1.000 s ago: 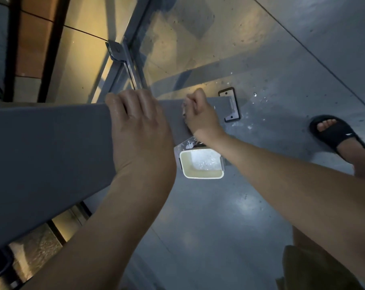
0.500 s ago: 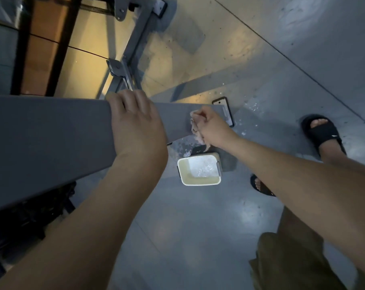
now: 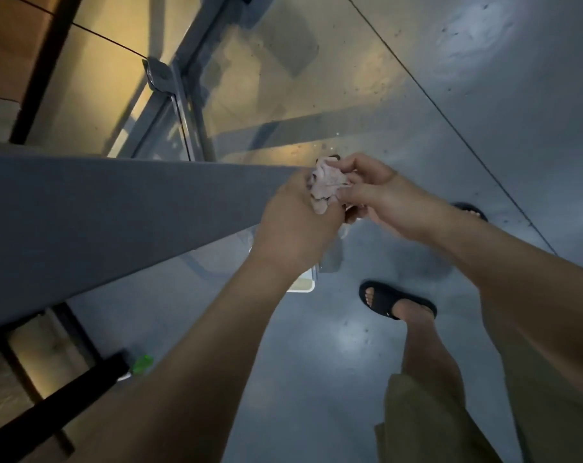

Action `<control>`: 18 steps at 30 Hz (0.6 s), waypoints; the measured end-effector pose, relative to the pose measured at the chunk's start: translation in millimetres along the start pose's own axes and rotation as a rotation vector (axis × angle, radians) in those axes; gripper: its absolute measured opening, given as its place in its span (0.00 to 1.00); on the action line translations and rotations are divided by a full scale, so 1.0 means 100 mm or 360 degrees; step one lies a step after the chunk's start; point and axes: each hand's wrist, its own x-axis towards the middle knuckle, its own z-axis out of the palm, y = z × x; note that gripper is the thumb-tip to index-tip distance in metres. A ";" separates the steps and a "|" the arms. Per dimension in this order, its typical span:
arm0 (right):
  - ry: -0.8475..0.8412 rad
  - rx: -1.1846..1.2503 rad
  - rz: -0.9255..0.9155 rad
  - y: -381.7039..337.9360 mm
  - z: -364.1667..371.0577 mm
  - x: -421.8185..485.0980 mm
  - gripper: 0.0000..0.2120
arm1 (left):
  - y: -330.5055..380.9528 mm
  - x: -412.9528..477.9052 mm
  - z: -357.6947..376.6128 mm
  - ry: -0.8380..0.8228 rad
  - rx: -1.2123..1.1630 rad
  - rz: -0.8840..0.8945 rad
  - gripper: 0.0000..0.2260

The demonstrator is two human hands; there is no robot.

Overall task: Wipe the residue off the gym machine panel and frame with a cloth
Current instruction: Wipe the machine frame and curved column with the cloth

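A long grey panel [image 3: 116,222] of the gym machine runs from the left edge to the middle of the view. Just past its right end, both my hands hold a crumpled pale pink cloth [image 3: 325,187]. My left hand [image 3: 300,222] curls round the cloth from below, with its back to the camera. My right hand [image 3: 373,192] pinches the cloth's right side with thumb and fingers. The cloth is off the panel, in the air over the floor. A grey metal frame [image 3: 180,95] with a bolted bracket stands behind the panel.
A white tub [image 3: 303,285] sits on the grey floor below my left wrist, mostly hidden. My feet in black slides [image 3: 397,304] stand at the right. A black bar [image 3: 56,396] and a small green object [image 3: 142,364] lie at lower left.
My left hand left the top of the panel and moved right to join the right hand on the cloth. The cloth came off the panel's end. The camera shifted, hiding most of the tub.
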 end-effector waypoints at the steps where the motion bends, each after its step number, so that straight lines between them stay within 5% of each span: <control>1: -0.0001 0.0011 -0.0010 -0.01 -0.07 -0.01 0.13 | -0.01 0.05 0.07 -0.0016 -0.0161 -0.0115 0.11; 9: 0.0137 -0.0633 0.0054 -0.17 -0.37 0.00 0.08 | -0.07 0.10 0.18 0.0044 -0.0708 -0.0356 0.07; 15: 0.0094 -0.0235 0.0194 -0.34 -0.30 0.00 0.06 | -0.06 0.07 0.16 0.0024 -0.0997 -0.0454 0.14; 18: -0.0021 -0.0171 0.0173 -0.32 -0.34 -0.01 0.18 | -0.10 0.10 0.15 0.0079 -0.1235 -0.0534 0.14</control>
